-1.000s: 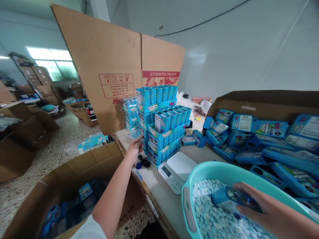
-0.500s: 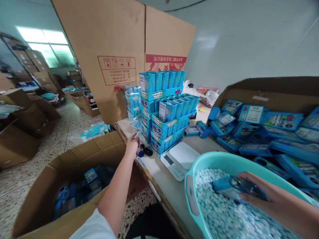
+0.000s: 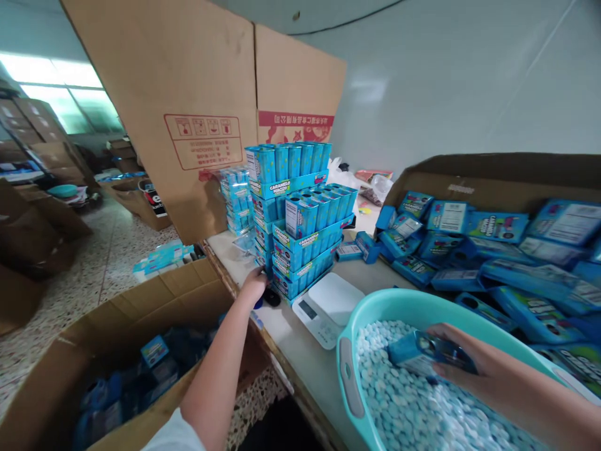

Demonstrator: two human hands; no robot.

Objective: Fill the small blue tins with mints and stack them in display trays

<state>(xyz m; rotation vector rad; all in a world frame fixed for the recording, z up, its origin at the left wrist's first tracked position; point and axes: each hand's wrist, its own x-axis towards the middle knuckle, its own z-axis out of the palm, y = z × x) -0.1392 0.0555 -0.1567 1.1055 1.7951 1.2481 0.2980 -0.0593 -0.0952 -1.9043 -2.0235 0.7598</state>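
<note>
My right hand is closed around a small blue candy box, tilted with its far end down among the pale blue candies. These candies fill a turquoise basin. At the table's left edge, my left hand is beside stacked trays of upright blue boxes. Its fingers point away from me and are partly hidden, so their grip is unclear. Small dark objects lie just right of it. A white digital scale sits between the trays and the basin.
A large carton heaped with blue candy boxes stands at the right. Below left, an open carton holds more blue boxes. A tall cardboard panel rises behind the trays, with plastic-wrapped packs beside it.
My left hand has come lower and nearer the small dark objects, its pointing finger no longer standing out. My right hand keeps the candy box in the candies. The view has turned slightly right.
</note>
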